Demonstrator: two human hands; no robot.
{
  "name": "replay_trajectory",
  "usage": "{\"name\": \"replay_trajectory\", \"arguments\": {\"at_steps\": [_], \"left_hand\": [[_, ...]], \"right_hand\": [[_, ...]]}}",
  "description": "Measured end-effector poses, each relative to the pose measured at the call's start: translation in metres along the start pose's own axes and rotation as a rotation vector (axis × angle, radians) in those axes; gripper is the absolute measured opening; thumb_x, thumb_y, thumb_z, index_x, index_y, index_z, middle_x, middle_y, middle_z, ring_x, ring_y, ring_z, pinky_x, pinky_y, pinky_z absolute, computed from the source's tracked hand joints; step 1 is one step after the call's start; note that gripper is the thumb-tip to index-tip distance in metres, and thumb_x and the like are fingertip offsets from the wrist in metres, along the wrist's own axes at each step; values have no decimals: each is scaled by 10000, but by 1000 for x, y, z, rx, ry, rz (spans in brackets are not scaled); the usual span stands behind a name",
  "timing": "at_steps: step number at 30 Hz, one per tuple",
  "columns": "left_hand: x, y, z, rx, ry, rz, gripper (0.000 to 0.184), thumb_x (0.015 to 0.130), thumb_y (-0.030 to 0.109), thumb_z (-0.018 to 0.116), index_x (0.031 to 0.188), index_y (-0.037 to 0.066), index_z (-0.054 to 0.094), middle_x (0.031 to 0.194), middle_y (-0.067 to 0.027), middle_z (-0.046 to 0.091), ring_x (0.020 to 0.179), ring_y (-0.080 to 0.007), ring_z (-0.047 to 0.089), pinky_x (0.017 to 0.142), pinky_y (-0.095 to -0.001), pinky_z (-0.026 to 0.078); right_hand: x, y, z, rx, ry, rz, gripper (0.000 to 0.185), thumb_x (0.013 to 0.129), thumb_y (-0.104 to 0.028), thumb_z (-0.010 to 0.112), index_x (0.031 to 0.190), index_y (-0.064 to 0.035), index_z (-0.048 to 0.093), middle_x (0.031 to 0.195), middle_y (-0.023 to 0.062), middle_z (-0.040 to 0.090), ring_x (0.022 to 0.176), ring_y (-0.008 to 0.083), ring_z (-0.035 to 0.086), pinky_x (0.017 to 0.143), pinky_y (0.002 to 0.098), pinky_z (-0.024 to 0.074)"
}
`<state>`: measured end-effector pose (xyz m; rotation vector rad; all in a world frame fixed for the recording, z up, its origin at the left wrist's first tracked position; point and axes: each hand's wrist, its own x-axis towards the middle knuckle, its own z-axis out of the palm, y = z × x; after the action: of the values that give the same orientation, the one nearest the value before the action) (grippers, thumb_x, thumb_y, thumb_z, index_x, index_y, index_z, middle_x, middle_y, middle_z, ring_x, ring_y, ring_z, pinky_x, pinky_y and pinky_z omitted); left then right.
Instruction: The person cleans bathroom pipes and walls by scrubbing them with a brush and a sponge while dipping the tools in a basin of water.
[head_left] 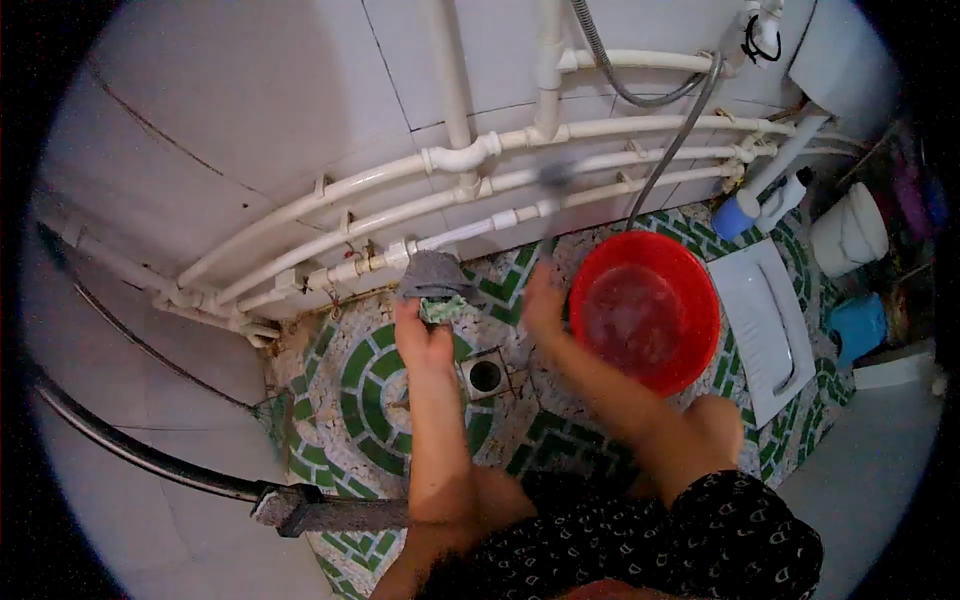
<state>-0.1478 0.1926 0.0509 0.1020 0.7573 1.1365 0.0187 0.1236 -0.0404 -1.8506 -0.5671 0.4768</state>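
My left hand point(425, 342) grips a grey fabric piece point(438, 273) with a pale green, crumpled part showing near the thumb; its full shape is not clear. Smeared by motion, my right hand point(543, 302) is closed around the thin handle of a brush-like tool point(555, 178), whose blurred head points up toward the wall pipes. To the right of that hand stands a red basin point(712, 318) holding cloudy, reddish-looking water. Between my forearms, a square floor drain point(486, 377) is set in the green-and-white patterned floor.
White pipes point(340, 185) run along the tiled wall, with a grey hose point(690, 115) hanging down behind the basin. At right are a white squat toilet point(738, 300), a white bottle point(782, 202), a white bucket point(848, 232) and a blue container point(858, 328). A dark bar point(150, 447) crosses the lower left.
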Motion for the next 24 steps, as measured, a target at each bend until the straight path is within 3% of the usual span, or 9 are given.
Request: {"name": "replay_trajectory", "arguments": {"at_steps": [2, 4, 5, 7, 11, 14, 17, 21, 24], "left_hand": [[-1, -4, 5, -26, 11, -38, 310, 816, 9, 442, 1120, 64, 466, 1086, -85, 553, 964, -250, 561, 809, -409, 476], [-10, -4, 11, -54, 37, -51, 314, 812, 4, 447, 1120, 62, 467, 1096, -85, 548, 971, -253, 557, 809, -417, 473], [-5, -4, 2, -64, -18, -39, 314, 813, 6, 447, 1121, 62, 466, 1095, -85, 548, 971, -256, 556, 809, -421, 472], [8, -5, -12, -90, -136, -15, 313, 816, 9, 447, 1124, 62, 466, 1092, -84, 549, 972, -260, 555, 808, -428, 471], [1, -7, 4, -46, -13, 65, 300, 832, 17, 442, 1128, 62, 465, 1086, -83, 548, 961, -263, 555, 808, -422, 472], [-4, -14, 14, -58, 43, 50, 303, 843, 21, 435, 1143, 59, 455, 1085, -85, 543, 949, -263, 557, 809, -411, 473], [1, -10, 10, -92, 11, 36, 318, 847, 19, 429, 1162, 57, 439, 1088, -87, 533, 939, -261, 556, 810, -407, 474], [-8, -11, 7, -53, -30, 73, 320, 850, 16, 415, 1166, 62, 439, 1106, -90, 522, 972, -258, 542, 821, -409, 471], [7, -12, -3, -103, -54, 35, 307, 849, 12, 416, 1151, 59, 446, 1105, -93, 524, 974, -256, 545, 818, -410, 473]], "right_hand": [[-14, 33, 14, -309, -53, -224, 401, 899, -360, 392, 682, -30, 458, 499, 104, 414, 434, 226, 434, 414, 366, 330], [13, 37, 1, -88, -130, -214, 411, 909, -350, 379, 676, -25, 473, 503, 115, 427, 450, 239, 452, 424, 383, 339], [22, -10, -22, 293, -44, 140, 422, 916, -347, 364, 667, -24, 471, 504, 109, 434, 458, 237, 457, 432, 390, 339], [32, -55, -47, 538, 73, 413, 443, 925, -357, 345, 658, -23, 458, 503, 94, 438, 464, 229, 457, 439, 397, 336], [35, 49, 10, 66, 91, -108, 519, 926, -421, 323, 578, -47, 410, 497, 50, 398, 459, 173, 413, 432, 347, 311], [-54, -10, -19, -60, -162, 31, 545, 920, -402, 322, 508, -55, 402, 473, 35, 396, 463, 155, 411, 446, 322, 317], [-58, 17, -17, 258, -40, -211, 544, 908, -399, 347, 529, -21, 441, 469, 49, 409, 458, 159, 409, 455, 329, 326], [33, -77, -29, -14, -81, -173, 552, 901, -415, 378, 559, 14, 443, 488, 73, 379, 475, 148, 389, 470, 348, 322], [49, -79, -27, 76, 2, -269, 563, 903, -424, 374, 565, 19, 451, 493, 70, 391, 489, 155, 390, 482, 354, 327]]}}
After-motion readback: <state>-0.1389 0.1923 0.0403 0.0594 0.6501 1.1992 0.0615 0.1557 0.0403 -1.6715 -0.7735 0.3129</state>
